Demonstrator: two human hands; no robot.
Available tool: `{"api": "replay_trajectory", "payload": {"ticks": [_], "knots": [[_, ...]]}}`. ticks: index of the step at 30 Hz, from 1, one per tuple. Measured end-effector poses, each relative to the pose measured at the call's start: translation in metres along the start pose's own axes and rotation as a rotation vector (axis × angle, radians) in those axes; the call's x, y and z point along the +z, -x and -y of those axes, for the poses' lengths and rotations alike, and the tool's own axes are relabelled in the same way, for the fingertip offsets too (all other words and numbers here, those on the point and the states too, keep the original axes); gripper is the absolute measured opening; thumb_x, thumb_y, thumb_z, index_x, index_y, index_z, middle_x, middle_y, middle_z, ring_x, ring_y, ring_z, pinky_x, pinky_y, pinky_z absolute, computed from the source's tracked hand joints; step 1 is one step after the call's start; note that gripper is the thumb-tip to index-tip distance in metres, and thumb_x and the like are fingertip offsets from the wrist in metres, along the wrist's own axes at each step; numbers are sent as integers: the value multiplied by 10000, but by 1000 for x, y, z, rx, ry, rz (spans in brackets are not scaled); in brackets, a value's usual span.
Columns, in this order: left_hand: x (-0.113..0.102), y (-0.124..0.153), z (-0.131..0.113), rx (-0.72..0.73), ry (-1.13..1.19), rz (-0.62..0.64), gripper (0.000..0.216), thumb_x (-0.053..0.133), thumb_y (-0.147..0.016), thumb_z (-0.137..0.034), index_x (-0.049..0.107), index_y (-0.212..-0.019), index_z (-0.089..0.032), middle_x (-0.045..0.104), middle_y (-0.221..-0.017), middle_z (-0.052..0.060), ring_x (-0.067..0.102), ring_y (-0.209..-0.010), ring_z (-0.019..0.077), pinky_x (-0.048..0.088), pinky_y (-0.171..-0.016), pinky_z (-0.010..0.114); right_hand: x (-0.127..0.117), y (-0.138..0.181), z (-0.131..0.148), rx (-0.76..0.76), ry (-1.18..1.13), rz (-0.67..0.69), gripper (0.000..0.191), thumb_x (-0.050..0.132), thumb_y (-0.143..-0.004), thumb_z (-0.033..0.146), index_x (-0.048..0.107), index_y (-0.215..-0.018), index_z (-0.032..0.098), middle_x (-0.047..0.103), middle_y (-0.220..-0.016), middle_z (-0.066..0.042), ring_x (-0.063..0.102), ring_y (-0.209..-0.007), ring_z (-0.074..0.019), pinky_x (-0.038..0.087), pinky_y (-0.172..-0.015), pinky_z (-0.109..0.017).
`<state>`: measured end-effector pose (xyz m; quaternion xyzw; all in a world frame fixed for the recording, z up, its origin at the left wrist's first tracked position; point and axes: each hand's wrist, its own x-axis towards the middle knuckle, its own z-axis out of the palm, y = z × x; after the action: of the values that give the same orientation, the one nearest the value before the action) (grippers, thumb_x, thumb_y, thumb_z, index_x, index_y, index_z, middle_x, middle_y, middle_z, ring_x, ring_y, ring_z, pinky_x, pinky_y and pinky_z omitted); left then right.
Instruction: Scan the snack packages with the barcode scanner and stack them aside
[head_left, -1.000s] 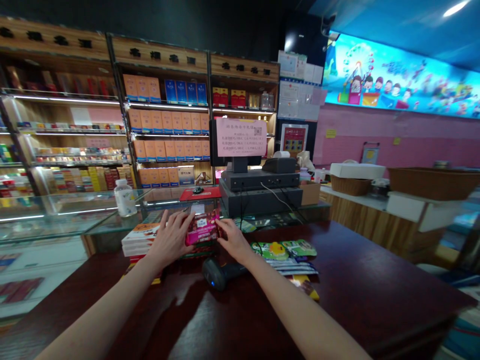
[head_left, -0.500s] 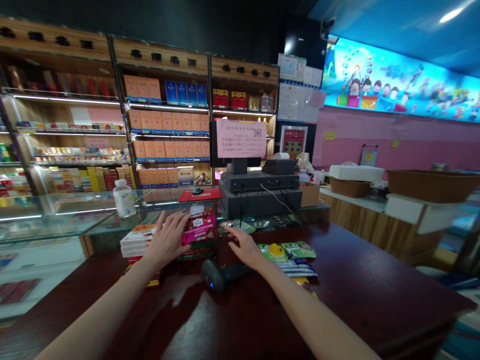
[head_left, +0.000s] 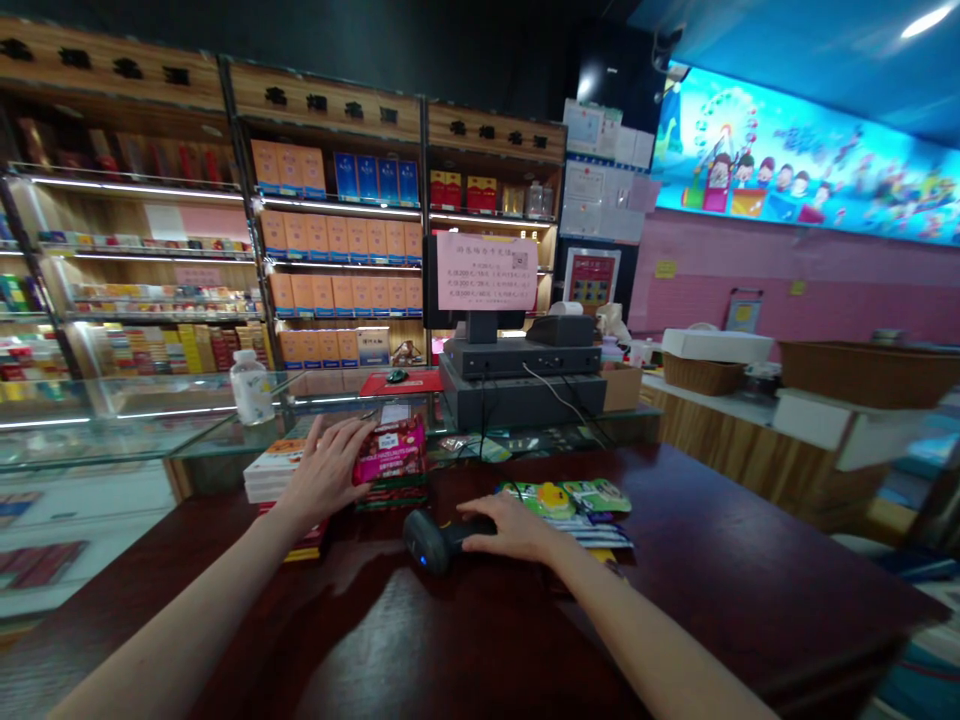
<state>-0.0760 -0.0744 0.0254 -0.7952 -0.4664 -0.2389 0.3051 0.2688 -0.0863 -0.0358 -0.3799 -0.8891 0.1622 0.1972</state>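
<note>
My left hand [head_left: 330,468] has its fingers and thumb around the left end of a pink and dark red pack of hazelnut chocolate [head_left: 390,452]. That pack lies on top of a small pile of similar packs. White and orange boxes [head_left: 271,475] are stacked just left of this hand, partly behind it. A black barcode scanner [head_left: 429,542] with a blue light lies on the dark wooden counter, its head to the left. My right hand [head_left: 511,527] is closed around its handle from above. Behind the right wrist are green snack packets [head_left: 596,495], partly covered.
A dark till with a screen [head_left: 517,362] stands beyond the counter [head_left: 720,560]. On the glass case are a white bottle [head_left: 251,390] and a mouse [head_left: 397,376] on a red mat. Lit shelves [head_left: 341,240] hold boxes behind. Baskets [head_left: 862,370] sit at the right.
My right hand has come down and back from near the till's glass top onto the scanner's handle. My left hand stays at the chocolate, which has shifted slightly to the left.
</note>
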Motion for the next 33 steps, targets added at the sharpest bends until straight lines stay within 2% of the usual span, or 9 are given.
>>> {"api": "replay_trajectory", "payload": {"ticks": [2,5,8,11,18,27,33], "knots": [[0,2,2,8,-9,9,779,668,-748,-361,390,-1455,-192,558,-1379,146,484,-1312,332,133,-1211,593,2,1,0,-31,35,14,678,721,-775,599,603,-1345,254,680,-1282,-85,617,-1178,-311,422,-1039,-439],[1,5,5,18,-14,10,787,664,-750,-359,374,-1464,-199,550,-1391,145,473,-1325,330,119,-1214,591,6,1,0,-64,85,14,672,769,-756,467,577,-1368,266,658,-1317,-71,588,-1213,-302,393,-1057,-424],[2,6,7,35,-22,8,789,659,-752,-349,361,-1470,-213,548,-1396,139,472,-1330,326,101,-1220,587,12,-2,1,-98,128,-2,659,734,-768,325,541,-1395,265,663,-1295,-62,586,-1201,-278,380,-1056,-400],[2,7,7,39,-33,3,791,658,-753,-341,355,-1471,-207,549,-1393,142,471,-1331,325,93,-1222,585,17,-4,3,-120,143,-5,645,688,-775,267,529,-1399,263,679,-1239,-59,605,-1154,-252,386,-1032,-379],[-1,9,9,23,-48,15,768,637,-774,-328,344,-1475,-214,540,-1406,134,466,-1337,317,85,-1219,588,20,-4,4,-115,88,-109,622,665,-737,213,569,-1350,249,683,-1236,-54,618,-1132,-236,395,-1000,-367],[-1,9,13,-6,-10,-12,777,627,-778,-319,333,-1493,-239,549,-1398,139,485,-1327,324,106,-1214,603,-5,-15,15,-48,-124,-311,600,751,-761,312,585,-1336,274,665,-1292,-51,601,-1167,-254,419,-1013,-400],[-4,6,12,-32,2,-6,792,638,-765,-317,338,-1490,-207,539,-1400,151,479,-1327,340,151,-1203,611,-11,-21,19,-28,-176,-356,571,753,-767,284,603,-1318,265,675,-1269,-42,604,-1156,-242,427,-1017,-389]]}}
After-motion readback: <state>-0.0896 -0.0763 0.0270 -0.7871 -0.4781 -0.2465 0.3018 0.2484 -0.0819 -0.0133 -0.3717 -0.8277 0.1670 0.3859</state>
